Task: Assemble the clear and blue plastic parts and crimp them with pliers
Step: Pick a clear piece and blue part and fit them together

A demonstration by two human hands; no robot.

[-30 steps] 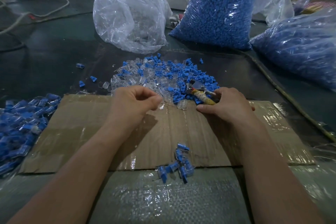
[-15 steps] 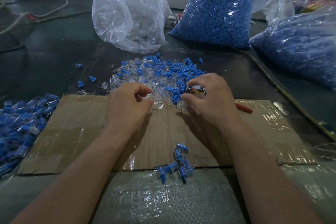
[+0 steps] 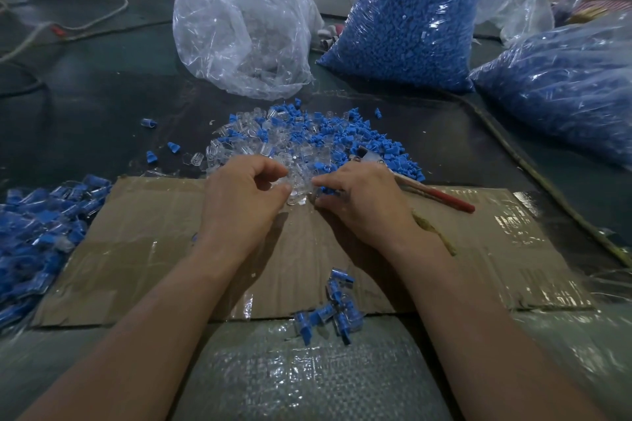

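Right grip [image 3: 359,202] is pinching a blue part [image 3: 326,191] at the cardboard [image 3: 136,249] far edge, pliers [image 3: 444,196] handles pointing right; left grip [image 3: 244,202] is curling, hold unclear.

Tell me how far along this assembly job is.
Done: a heap of assembled pieces on the left and a small cluster at the cardboard's front edge. In hand: left hand pinches a clear part, right hand a blue part, pliers beneath it. Left: the loose mixed pile and full bags.
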